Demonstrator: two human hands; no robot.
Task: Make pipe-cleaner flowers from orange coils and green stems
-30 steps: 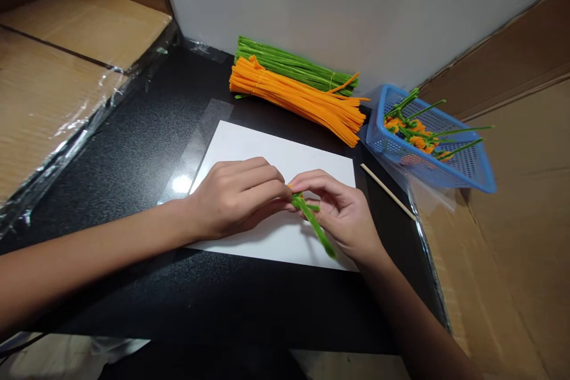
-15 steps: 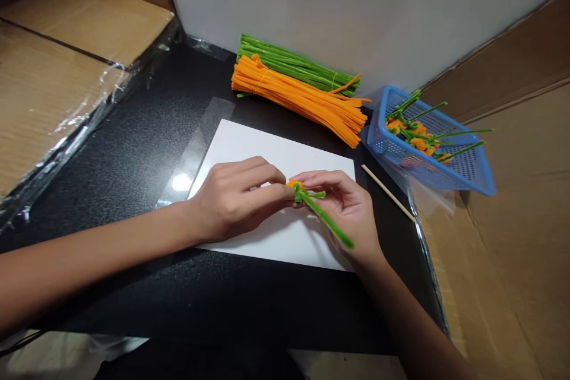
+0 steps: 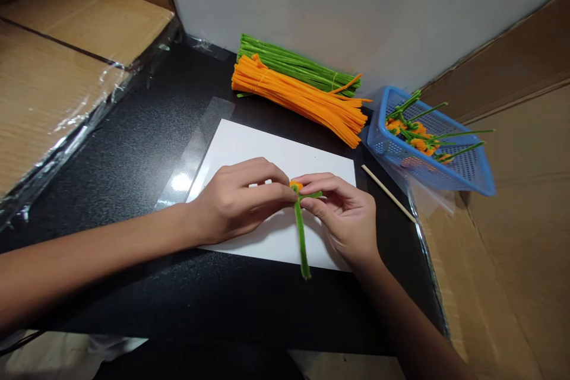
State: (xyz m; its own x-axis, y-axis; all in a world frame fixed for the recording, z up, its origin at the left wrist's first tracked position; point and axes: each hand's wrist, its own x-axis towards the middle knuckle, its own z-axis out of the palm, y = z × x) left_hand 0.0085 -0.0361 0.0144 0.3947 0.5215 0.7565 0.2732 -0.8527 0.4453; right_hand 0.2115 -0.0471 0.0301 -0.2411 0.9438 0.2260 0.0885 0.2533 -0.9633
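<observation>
An orange flower with a green pipe-cleaner stem [image 3: 301,237] is pinched between both hands over a white sheet [image 3: 285,145]. My left hand [image 3: 247,196] grips the flower from the left with thumb and fingers. From the right, my right hand [image 3: 345,208] has its thumb and forefinger at the flower's base, by a short green piece pointing right. The long green stem hangs down toward the sheet's near edge. Fingers partly cover the orange bloom.
Bundles of orange [image 3: 298,95] and green pipe cleaners [image 3: 289,62] lie behind the sheet. A blue basket [image 3: 445,172] with several orange flowers stands at the right, near a thin wooden stick [image 3: 387,193]. Cardboard [image 3: 57,71] borders the left side.
The long green stem has swung from pointing lower right to pointing nearly straight down. My right thumb has come to the flower's base. My left hand has barely moved.
</observation>
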